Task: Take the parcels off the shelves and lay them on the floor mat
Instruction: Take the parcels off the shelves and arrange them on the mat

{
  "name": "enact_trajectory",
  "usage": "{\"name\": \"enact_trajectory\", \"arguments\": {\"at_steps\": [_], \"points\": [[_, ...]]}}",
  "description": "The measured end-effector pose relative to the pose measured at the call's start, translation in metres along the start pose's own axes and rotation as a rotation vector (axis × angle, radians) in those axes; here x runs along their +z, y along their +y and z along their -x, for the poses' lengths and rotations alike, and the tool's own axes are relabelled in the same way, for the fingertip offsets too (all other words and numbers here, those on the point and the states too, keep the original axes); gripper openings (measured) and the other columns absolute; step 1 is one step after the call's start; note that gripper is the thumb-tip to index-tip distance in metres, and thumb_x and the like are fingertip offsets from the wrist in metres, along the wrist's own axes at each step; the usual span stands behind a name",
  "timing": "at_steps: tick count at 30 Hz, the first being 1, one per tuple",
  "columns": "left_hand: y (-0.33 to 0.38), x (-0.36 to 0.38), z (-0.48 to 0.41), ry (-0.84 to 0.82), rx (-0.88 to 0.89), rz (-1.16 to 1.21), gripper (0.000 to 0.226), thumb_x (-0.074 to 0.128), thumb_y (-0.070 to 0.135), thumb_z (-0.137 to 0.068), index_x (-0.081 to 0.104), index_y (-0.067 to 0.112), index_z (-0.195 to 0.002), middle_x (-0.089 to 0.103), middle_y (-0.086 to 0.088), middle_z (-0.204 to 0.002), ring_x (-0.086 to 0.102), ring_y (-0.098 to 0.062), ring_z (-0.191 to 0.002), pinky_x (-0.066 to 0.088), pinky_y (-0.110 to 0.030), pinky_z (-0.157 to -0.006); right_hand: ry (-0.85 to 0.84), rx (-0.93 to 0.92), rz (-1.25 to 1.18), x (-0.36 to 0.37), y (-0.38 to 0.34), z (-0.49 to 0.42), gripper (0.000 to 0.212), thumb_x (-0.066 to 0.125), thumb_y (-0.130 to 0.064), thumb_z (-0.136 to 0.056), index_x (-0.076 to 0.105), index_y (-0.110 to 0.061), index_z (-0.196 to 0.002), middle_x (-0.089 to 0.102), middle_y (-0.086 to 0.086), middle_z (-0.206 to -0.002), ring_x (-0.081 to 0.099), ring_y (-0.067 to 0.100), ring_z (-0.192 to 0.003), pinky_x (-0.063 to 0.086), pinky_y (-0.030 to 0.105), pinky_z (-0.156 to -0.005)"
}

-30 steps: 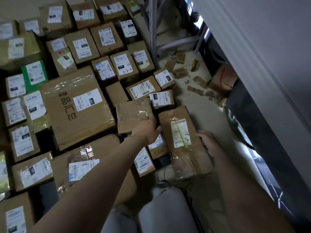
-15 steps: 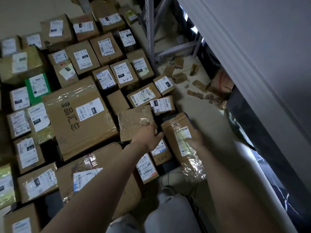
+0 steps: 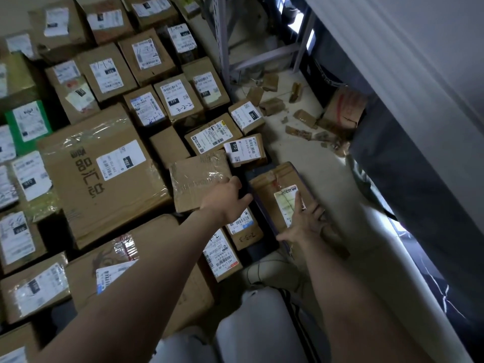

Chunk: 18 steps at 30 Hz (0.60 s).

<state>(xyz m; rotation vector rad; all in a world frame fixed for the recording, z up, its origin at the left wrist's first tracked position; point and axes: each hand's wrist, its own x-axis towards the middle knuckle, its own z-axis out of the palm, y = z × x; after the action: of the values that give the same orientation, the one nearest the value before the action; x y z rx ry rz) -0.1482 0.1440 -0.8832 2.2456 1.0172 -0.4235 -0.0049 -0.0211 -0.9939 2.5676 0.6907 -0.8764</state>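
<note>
Left grip holds flat parcel; right grip presses long parcel.

This is a parcel storage room, most likely at a courier station. The floor is almost fully covered with cardboard parcels (brown boxes of many sizes), which lie side by side. Nearly each one carries a white shipping label with barcodes. Some labels also have handwritten codes such as 2-2-3. A perforated metal shelf rack stands at the back. Torn cardboard scraps lie on the bare floor near it.
</note>
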Motion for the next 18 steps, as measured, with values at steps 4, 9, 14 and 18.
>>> {"name": "enact_trajectory", "arguments": {"at_steps": [4, 9, 14, 18], "points": [[-0.006, 0.0, 0.0, -0.003, -0.018, 0.026, 0.049, 0.048, 0.049, -0.096, 0.052, 0.011, -0.127, 0.054, -0.014, -0.128, 0.051, -0.032, -0.116, 0.047, -0.044, -0.094, 0.064, -0.093, -0.018, -0.006, -0.017, -0.001, 0.156, 0.086, -0.069, -0.041, -0.018, -0.032, -0.151, 0.004, 0.026, -0.148, 0.02, 0.045, -0.133, 0.035, 0.068, -0.102], [-0.008, -0.009, 0.001, 0.011, -0.04, 0.046, 0.049, 0.048, 0.051, -0.095, 0.053, 0.013, -0.125, 0.051, -0.012, -0.13, 0.051, -0.031, -0.117, 0.048, -0.047, -0.094, 0.071, -0.127, -0.163, -0.019, -0.039, -0.006, 0.135, 0.084, -0.061, -0.059, -0.004, -0.029, -0.156, 0.007, 0.023, -0.157, 0.019, 0.043, -0.142, 0.036, 0.058, -0.107], [0.001, -0.02, 0.022, 0.031, -0.052, -0.02, 0.048, 0.046, 0.051, -0.096, 0.052, 0.015, -0.127, 0.052, -0.009, -0.13, 0.049, -0.03, -0.119, 0.039, -0.036, -0.08, -0.056, -0.226, -0.374, -0.036, -0.039, 0.018, 0.113, 0.077, -0.048, -0.079, -0.001, -0.029, -0.159, 0.005, 0.012, -0.165, 0.02, 0.037, -0.148, 0.036, 0.051, -0.113], [0.02, -0.043, 0.055, 0.012, -0.037, 0.046, 0.046, 0.048, 0.045, -0.096, 0.052, 0.011, -0.127, 0.052, -0.013, -0.128, 0.049, -0.031, -0.118, 0.042, -0.039, -0.089, 0.098, -0.302, -0.606, -0.081, -0.041, 0.075, 0.102, 0.074, -0.048, -0.083, 0.011, -0.025, -0.16, 0.023, 0.012, -0.162, 0.029, 0.033, -0.146, 0.036, 0.046, -0.113]]}}
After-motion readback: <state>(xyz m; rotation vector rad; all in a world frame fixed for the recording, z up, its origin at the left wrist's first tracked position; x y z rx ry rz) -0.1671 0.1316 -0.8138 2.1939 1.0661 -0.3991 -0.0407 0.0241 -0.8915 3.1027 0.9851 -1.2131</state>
